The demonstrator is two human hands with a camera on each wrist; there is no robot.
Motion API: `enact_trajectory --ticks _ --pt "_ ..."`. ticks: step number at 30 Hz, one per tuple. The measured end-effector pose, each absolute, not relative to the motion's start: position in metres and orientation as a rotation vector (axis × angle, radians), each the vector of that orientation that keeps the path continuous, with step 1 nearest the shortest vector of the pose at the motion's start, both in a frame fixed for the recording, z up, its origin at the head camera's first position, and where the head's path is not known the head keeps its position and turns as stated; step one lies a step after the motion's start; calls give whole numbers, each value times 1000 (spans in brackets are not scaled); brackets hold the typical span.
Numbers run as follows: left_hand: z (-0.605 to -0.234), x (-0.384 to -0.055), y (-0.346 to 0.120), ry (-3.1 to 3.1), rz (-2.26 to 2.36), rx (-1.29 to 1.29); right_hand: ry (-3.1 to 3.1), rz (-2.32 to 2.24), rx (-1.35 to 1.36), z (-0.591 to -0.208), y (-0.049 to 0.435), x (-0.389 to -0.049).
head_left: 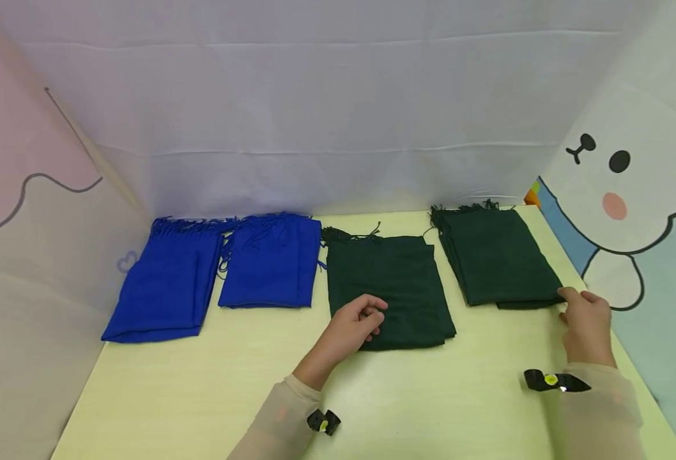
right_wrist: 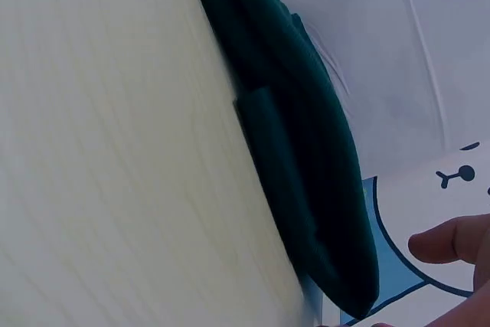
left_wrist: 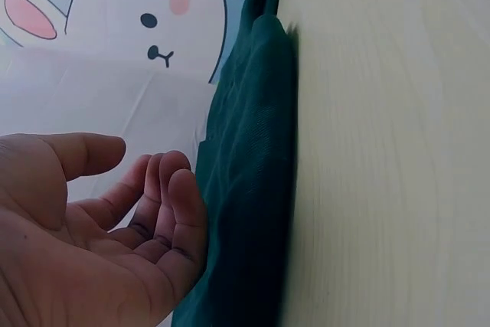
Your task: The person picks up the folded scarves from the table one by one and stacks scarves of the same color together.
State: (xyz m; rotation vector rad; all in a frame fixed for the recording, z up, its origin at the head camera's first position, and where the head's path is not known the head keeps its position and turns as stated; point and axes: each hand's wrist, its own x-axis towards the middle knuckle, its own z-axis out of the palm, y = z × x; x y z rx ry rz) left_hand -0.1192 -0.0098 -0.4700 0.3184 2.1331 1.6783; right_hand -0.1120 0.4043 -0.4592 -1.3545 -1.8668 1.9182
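Two folded dark green fringed scarves lie on the right half of the table. My left hand point(head_left: 349, 326) is over the front left part of the nearer green scarf point(head_left: 395, 275). Its fingers are loosely curled, and the left wrist view shows nothing between thumb and fingers. My right hand point(head_left: 588, 319) is at the front right corner of the other green scarf point(head_left: 499, 255), fingertips at the cloth edge. In the right wrist view its thumb point(right_wrist: 452, 241) stands apart from the folded layers; most of its fingers are out of frame.
To the left lie two folded blue fringed scarves, the outer one point(head_left: 160, 287) and the inner one point(head_left: 269, 262). The pale table point(head_left: 200, 396) meets a white cloth backdrop point(head_left: 338, 115) behind and printed cartoon cloths at both sides.
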Motion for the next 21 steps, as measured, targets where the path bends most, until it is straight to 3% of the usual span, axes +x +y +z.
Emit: enact_trajectory --ticks 12,21 --pt "-470 -118 -5 2037 1698 305 -2101 1951 -1189 -462 423 -118" --pt "-467 -112 4 1888 1770 310 -1733 2223 -1018 -475 414 -119"
